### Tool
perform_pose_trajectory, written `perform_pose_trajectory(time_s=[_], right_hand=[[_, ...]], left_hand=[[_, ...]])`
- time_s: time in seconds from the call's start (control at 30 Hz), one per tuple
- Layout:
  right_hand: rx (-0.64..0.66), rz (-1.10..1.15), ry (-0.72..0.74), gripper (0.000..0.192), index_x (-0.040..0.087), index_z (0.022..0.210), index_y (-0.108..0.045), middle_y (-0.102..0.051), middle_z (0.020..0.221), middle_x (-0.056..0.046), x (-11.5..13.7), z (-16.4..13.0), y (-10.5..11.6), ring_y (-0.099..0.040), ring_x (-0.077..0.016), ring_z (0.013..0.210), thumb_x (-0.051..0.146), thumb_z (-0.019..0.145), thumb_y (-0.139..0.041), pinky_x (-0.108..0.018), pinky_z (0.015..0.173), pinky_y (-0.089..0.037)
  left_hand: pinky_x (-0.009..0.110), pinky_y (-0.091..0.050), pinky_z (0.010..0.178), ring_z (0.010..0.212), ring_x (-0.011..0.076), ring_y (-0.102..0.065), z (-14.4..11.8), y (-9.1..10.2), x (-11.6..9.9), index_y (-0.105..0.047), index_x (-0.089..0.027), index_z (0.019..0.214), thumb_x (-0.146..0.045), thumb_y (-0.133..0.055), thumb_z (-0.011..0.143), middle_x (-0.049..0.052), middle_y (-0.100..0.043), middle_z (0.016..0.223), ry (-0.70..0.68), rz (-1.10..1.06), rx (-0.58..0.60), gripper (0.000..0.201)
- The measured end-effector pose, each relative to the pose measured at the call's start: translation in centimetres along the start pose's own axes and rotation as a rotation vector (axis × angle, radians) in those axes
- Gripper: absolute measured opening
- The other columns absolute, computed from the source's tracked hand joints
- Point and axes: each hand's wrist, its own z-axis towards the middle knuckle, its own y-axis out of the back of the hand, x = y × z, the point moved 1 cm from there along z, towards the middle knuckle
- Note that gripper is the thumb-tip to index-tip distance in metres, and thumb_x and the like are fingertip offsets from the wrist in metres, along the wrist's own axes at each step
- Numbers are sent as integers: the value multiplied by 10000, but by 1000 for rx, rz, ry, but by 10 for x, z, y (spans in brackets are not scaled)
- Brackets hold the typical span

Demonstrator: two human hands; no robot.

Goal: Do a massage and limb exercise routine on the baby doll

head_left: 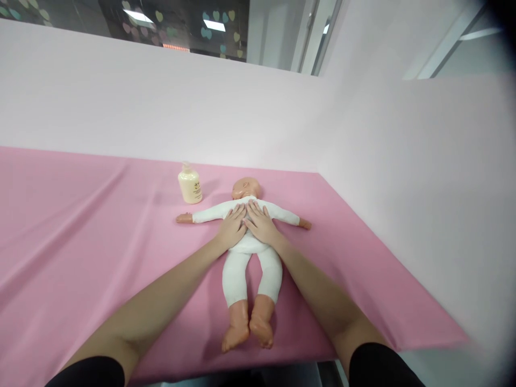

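A baby doll (249,245) with a white cloth body lies stretched out, its arms spread to both sides and its feet toward me. Its head is turned to the left. My left hand (233,227) lies flat on the left half of the doll's upper body, fingers extended toward the head. On the right half rests my right hand (261,223), also flat with fingers stretched out. The two hands are side by side, close together at the doll's midline. Neither hand grasps anything.
A pump bottle (190,185) of cream colour stands left of the doll's head, beyond its outstretched arm. Pink sheeting (100,231) with some folds covers the table. White walls (161,107) border the table at the back and right, with a window above.
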Motion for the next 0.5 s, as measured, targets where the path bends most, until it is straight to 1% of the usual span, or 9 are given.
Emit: perform_pose_trajectory(time_s=[0.07, 0.13, 0.23, 0.3, 0.37, 0.43, 0.5], right_hand=[[13, 14, 31, 585, 146, 1469, -212, -180, 1538, -121, -1, 0, 1, -130, -250, 1437, 410, 952, -283, -537, 1142, -68], [17, 43, 68, 561, 160, 1460, -246, -223, 1527, -121, -2, -1, 2, -152, -244, 1433, 393, 953, -295, -541, 1142, -60], [15, 139, 154, 472, 188, 1382, -414, -344, 1482, -107, -4, -2, 3, -217, -221, 1418, 366, 955, -316, -518, 1149, -79], [11, 231, 206, 391, 207, 1247, -561, -474, 1404, -81, -5, -3, 3, -278, -205, 1397, 341, 950, -344, -497, 1152, -112], [-5, 325, 225, 319, 209, 1032, -670, -629, 1235, -50, -5, -3, 4, -355, -195, 1360, 311, 934, -383, -483, 1153, -144], [-18, 422, 212, 305, 207, 820, -690, -719, 1011, -23, -6, -3, 5, -460, -189, 1288, 289, 912, -411, -471, 1154, -170], [-18, 535, 174, 330, 204, 701, -676, -732, 847, -6, -7, -3, 7, -578, -185, 1153, 289, 890, -420, -458, 1157, -187]], left_hand=[[482, -174, 1149, 1417, 251, -184, -1, -1, 2, -318, -89, 1424, -244, -340, 883, 139, -275, 1506, -4, -9, -15, 563], [493, -179, 1145, 1417, 246, -185, -1, -2, 5, -287, -113, 1439, -241, -341, 883, 133, -275, 1508, -8, -25, -37, 574], [485, -183, 1145, 1417, 231, -189, -2, -4, 8, -254, -119, 1450, -247, -312, 902, 135, -282, 1505, -14, -54, -54, 566], [473, -180, 1148, 1417, 222, -189, -2, -3, 8, -285, -111, 1437, -260, -274, 924, 132, -288, 1503, -10, -68, -58, 534], [469, -182, 1147, 1417, 218, -191, -3, -2, 7, -334, -112, 1414, -273, -250, 938, 127, -292, 1502, -2, -73, -60, 509], [472, -192, 1142, 1415, 216, -200, -3, -1, 7, -365, -131, 1399, -281, -253, 944, 122, -296, 1501, 2, -73, -64, 493], [477, -200, 1137, 1413, 213, -208, -3, 0, 6, -372, -154, 1398, -287, -261, 947, 114, -298, 1501, 3, -73, -69, 483]])
